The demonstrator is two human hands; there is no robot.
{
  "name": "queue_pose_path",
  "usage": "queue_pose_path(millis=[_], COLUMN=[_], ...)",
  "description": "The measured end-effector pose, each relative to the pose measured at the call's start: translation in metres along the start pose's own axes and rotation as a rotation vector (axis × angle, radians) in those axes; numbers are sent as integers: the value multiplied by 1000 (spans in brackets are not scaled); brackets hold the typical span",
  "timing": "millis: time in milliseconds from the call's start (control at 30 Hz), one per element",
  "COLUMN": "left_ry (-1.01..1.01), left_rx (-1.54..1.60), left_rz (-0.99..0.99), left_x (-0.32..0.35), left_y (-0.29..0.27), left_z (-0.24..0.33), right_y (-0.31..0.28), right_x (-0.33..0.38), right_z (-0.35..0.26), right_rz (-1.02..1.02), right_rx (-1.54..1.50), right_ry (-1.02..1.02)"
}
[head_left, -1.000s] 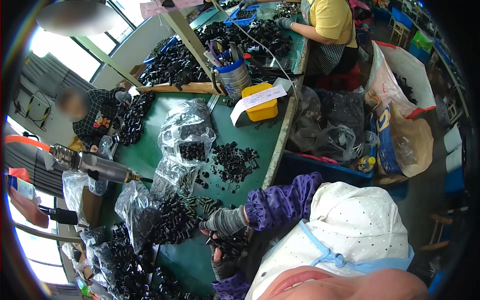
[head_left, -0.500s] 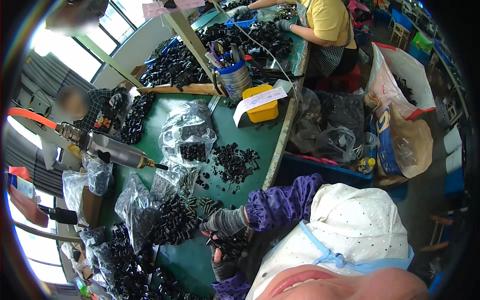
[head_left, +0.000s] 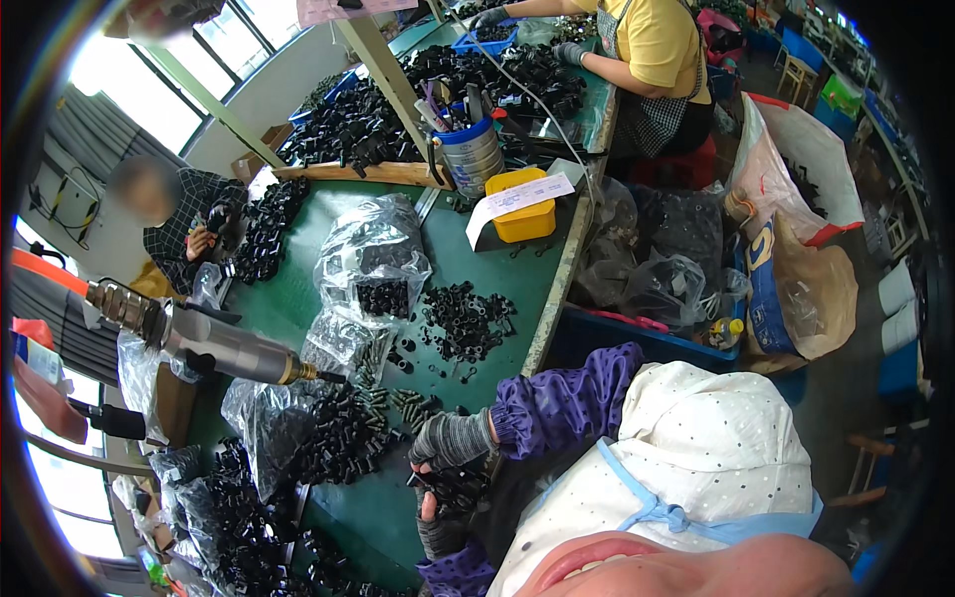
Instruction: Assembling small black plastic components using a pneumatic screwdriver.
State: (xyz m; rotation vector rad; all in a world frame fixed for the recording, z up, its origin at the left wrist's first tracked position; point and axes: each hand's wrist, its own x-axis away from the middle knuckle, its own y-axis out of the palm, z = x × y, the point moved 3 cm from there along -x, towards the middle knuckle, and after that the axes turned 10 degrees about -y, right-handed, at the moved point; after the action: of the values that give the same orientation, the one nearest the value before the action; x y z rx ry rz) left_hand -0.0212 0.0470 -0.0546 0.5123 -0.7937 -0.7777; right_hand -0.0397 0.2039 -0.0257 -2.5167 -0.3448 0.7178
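Observation:
My right hand [head_left: 453,441], in a grey striped fingerless glove below a purple dotted sleeve, has its fingertips closed together on a small black part [head_left: 416,480]. Close below it, my left hand [head_left: 438,527] is curled, thumb up, around a handful of black parts [head_left: 460,488]; most of its fingers are hidden. Beside the hands lies a heap of short black tubular parts [head_left: 343,433], with brassy-green cylinders [head_left: 373,383] at its far edge. Farther off, small black rings [head_left: 468,323] are scattered near a clear plastic bag [head_left: 373,254] of black parts.
A hanging power screwdriver [head_left: 234,348] crosses the left side. A tool can [head_left: 470,154] and a yellow box [head_left: 522,209] stand farther back on the green table [head_left: 358,522]. A blue crate [head_left: 637,343] sits right. Co-workers in yellow [head_left: 652,45] and checks [head_left: 179,239] handle parts.
The screwdriver appears lower and farther right, and more of the checked-shirt co-worker shows. My hands stay close together over the same handful, with the right fingers slightly shifted.

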Motion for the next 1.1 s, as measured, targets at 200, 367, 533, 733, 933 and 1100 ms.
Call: queue_pose_path(millis=[200, 367, 533, 733, 933, 1100], left_ry=[33, 104, 203, 330, 306, 391], left_rx=[-38, -50, -59, -34, 129, 185], left_rz=[-62, -130, -160, 67, -63, -246], left_x=[-3, 0, 4, 3, 8, 2], left_y=[8, 17, 19, 17, 13, -1], left_z=[2, 2, -1, 4, 9, 15], right_y=[1, 0, 2, -18, 3, -25], right_x=[-8, -16, -7, 0, -21, -53], right_z=[-3, -11, -10, -22, -8, 7], right_rz=[-92, -164, -113, -186, -230, -122], right_rx=[7, 15, -69, -109, -63, -659], right_ry=[148, 173, 64, 79, 82, 404])
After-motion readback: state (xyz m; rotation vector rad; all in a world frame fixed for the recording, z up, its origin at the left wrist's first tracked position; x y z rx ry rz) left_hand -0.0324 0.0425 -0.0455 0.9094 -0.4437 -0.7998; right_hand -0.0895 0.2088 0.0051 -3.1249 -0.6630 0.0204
